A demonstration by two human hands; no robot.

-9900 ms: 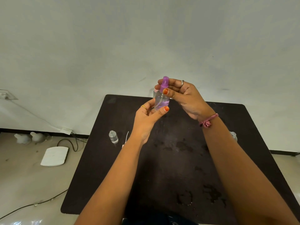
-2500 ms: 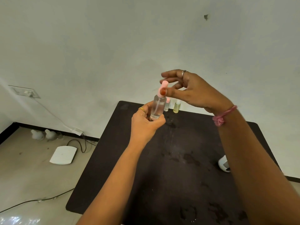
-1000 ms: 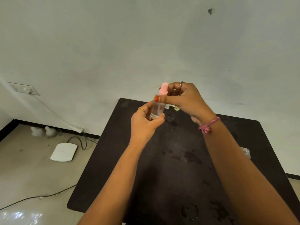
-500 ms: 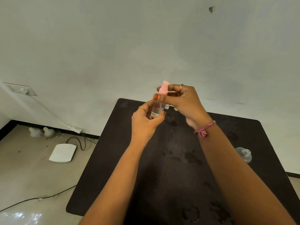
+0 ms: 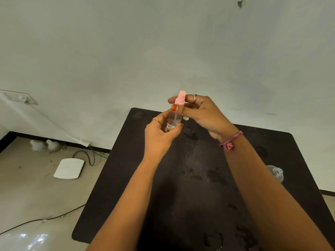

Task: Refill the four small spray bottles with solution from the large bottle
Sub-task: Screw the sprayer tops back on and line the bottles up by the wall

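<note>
I hold a small clear spray bottle [image 5: 173, 119] upright above the far end of the black table [image 5: 190, 187]. My left hand [image 5: 160, 136] grips its body from below. My right hand [image 5: 201, 113] pinches the pink spray cap [image 5: 180, 97] at the bottle's neck, thumb in front and fingers behind. The base of another small bottle [image 5: 186, 118] peeks out behind my right hand at the table's far edge. The large clear bottle [image 5: 275, 173] lies on its side at the right, mostly hidden by my right forearm.
Wet patches [image 5: 213, 176] spot the table top. On the floor to the left lie a white flat device [image 5: 69, 168] with a black cable [image 5: 89, 157], and two whitish objects [image 5: 45, 145] by the wall. A wall socket [image 5: 21, 97] is at left.
The bottle stays held in both hands. My right hand's fingers have shifted slightly around the pink cap, and the view has moved a little.
</note>
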